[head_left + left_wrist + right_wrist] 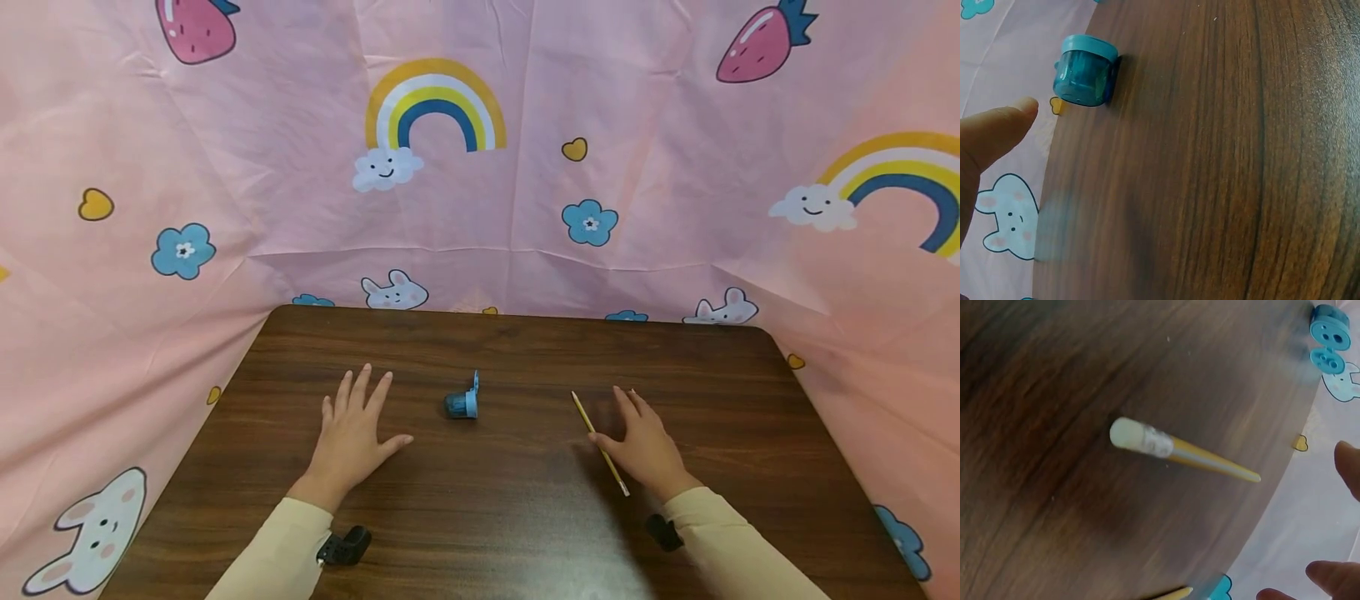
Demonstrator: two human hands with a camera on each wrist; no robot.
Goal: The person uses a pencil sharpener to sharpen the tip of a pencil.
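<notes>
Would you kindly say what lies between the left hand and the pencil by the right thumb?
In the head view, the blue sharpener lies between them.

sleeves (273, 550): plain cream | wrist cameras (345, 547): black, one per wrist | hands (347, 447): bare

The setting is presenting as a fabric-walled desk station. Pink printed fabric (465, 217) is hanging behind the wood-grain table (480, 492) and along its left and right sides, displaying rainbows (435, 81), strawberries (753, 46) and rabbits (395, 295). A blue pencil sharpener (458, 406) and a pencil (610, 462) are resting on the table as desk stationery. The fabric is hiding the type of room.
</notes>
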